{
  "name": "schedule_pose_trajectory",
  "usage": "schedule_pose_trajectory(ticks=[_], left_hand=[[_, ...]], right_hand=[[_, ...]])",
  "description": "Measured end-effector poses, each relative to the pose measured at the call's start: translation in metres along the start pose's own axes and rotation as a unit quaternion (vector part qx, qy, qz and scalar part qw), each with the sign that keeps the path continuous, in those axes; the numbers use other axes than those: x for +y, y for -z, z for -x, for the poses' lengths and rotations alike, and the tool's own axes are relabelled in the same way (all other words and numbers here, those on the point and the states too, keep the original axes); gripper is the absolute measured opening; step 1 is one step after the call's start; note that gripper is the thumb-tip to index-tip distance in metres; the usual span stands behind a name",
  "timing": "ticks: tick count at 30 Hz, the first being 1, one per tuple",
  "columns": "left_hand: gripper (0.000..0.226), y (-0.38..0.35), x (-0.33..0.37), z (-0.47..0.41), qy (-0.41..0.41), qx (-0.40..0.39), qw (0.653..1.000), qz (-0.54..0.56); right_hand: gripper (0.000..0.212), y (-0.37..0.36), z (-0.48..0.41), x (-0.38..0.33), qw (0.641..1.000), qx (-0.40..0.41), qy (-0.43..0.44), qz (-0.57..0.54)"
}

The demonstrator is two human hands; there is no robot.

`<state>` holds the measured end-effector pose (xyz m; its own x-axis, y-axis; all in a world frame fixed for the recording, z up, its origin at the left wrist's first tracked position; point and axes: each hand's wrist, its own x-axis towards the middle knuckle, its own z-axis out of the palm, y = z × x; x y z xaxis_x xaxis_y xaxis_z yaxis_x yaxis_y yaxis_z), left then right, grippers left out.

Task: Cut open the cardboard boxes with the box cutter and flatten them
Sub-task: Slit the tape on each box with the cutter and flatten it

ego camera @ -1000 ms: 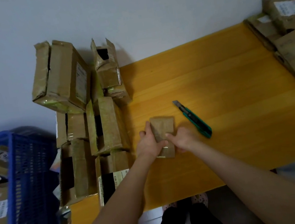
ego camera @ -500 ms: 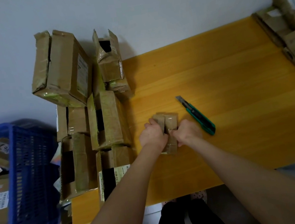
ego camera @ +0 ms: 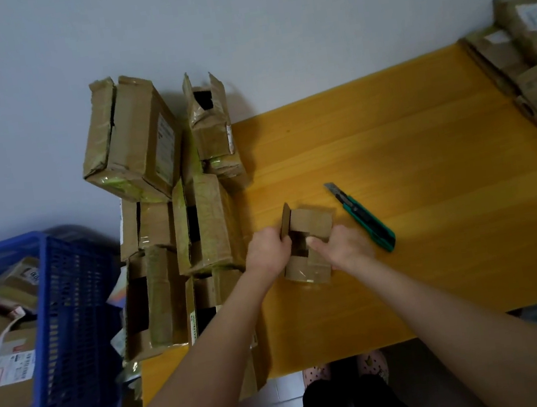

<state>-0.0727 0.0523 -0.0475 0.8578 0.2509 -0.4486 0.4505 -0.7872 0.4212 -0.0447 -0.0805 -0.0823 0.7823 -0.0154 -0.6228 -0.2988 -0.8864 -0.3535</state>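
Head view, steeply down, seemingly near table [ego camera: 425, 153]

Blue crate [ego camera: 69, 317] stands left of yellow table [ego camera: 425, 153].

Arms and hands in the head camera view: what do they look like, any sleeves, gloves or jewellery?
The left forearm and right forearm are bare as far as the frame shows, with no sleeve in view. The left hand and right hand wear no gloves. No watch, bracelet or ring shows on either, though small details are soft in this wide-angle picture.
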Motion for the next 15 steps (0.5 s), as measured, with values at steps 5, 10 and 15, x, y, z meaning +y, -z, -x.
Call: schedule_pose_trajectory(ticks=[5,10,15], left_hand=[[0.029,0.020,0.030,0.017,-0.075,0.083,0.992,-0.066],[0.025,0.051,0.049,0.024,-0.116,0.150,0.979,-0.073],[0.024,0.077,0.056,0.027,-0.129,0.173,0.976,-0.045]], right_hand=[[0.051,0.033,0.014,-0.015,0.998,0.056,0.010,0.027],[0.049,0.062,0.021,-0.028,0.991,0.044,0.067,-0.103],[0.033,0.089,0.032,-0.025,0.972,0.038,0.114,-0.204]])
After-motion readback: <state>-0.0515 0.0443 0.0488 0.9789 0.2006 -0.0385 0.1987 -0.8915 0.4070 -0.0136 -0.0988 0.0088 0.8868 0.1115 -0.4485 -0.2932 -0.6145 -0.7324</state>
